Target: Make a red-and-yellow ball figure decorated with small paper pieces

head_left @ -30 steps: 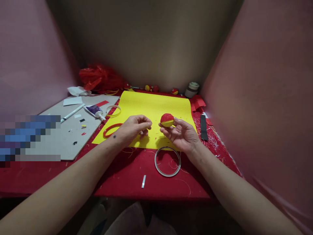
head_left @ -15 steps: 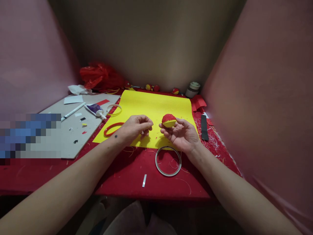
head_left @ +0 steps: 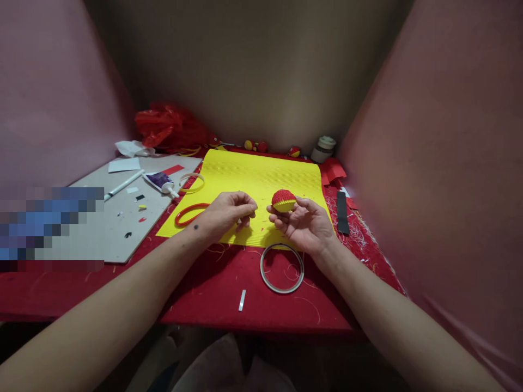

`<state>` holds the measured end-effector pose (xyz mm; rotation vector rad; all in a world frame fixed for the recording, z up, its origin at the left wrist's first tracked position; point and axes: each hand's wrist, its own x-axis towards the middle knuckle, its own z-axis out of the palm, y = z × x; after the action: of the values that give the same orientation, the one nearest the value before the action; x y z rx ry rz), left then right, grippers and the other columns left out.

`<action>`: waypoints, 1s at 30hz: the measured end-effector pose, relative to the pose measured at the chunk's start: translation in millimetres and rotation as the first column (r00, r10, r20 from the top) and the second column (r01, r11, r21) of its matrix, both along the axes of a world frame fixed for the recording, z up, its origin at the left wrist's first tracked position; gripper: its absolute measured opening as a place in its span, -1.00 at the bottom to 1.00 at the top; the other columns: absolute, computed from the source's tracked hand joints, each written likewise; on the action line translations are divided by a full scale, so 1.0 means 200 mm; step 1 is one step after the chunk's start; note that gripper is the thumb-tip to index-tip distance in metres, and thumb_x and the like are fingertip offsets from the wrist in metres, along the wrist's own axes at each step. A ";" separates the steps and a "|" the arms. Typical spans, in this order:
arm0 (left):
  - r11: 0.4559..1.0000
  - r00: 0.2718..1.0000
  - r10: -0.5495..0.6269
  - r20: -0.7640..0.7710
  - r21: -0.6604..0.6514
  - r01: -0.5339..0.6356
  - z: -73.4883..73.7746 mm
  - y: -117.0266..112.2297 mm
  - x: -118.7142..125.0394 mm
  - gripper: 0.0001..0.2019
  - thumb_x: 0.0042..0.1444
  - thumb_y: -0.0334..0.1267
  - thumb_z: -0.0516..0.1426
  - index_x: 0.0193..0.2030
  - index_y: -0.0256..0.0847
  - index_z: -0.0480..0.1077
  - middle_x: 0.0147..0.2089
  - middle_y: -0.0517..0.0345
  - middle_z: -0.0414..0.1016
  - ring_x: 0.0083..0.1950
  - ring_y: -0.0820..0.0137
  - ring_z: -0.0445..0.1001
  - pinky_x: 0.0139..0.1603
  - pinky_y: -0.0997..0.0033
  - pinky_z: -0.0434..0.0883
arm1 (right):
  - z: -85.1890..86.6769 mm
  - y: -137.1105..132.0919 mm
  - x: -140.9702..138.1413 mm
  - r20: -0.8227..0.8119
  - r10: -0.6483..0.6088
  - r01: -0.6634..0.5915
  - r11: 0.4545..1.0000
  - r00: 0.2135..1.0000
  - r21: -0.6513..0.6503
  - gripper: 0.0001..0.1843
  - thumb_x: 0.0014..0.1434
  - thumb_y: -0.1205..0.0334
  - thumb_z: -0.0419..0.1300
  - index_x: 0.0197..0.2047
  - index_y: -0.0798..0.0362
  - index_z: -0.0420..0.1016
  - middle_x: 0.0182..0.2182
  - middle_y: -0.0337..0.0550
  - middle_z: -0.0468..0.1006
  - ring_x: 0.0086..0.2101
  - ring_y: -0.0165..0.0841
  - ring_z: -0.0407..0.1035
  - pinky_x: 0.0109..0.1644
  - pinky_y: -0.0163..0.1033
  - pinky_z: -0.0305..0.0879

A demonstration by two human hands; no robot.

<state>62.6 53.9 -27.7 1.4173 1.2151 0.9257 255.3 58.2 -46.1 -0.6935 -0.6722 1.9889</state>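
My right hand (head_left: 304, 224) is palm up over the near edge of a yellow corrugated sheet (head_left: 253, 179), fingertips gripping a small ball (head_left: 283, 200), red on top and yellow below. My left hand (head_left: 226, 212) hovers just left of it with fingers curled and thumb pinched to fingertips; whatever it pinches is too small to name. A grey ring (head_left: 281, 268) lies on the red cloth (head_left: 212, 294) below my right wrist. A red ring (head_left: 188, 213) rests at the sheet's left edge.
A grey board (head_left: 122, 218) at left carries a glue tube (head_left: 161, 183), a white pen (head_left: 122, 185) and paper scraps. A red bag (head_left: 169, 128), small balls (head_left: 255, 146) and a jar (head_left: 323, 148) line the back. A black strip (head_left: 342, 212) lies at right.
Both hands have stayed almost still over the sheet; the ball has tilted and shifted slightly right in my right fingers.
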 end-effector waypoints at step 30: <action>0.999 0.998 0.026 -0.049 0.021 -0.025 0.01 -0.01 0.00 -0.93 0.06 -0.36 0.14 -0.42 -0.28 0.35 -0.60 0.27 0.35 -0.64 0.59 0.24 -0.56 0.54 0.19 | -0.07 0.05 0.00 0.378 -0.404 0.123 0.802 0.833 0.585 -0.57 -0.18 0.22 0.42 -0.22 0.01 0.38 -0.26 -0.17 0.56 -0.20 -0.28 0.45 -0.04 -0.10 0.33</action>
<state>63.3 52.1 -26.0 1.4513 1.2661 0.9286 255.4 67.6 -60.7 -0.8833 -1.2997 1.2501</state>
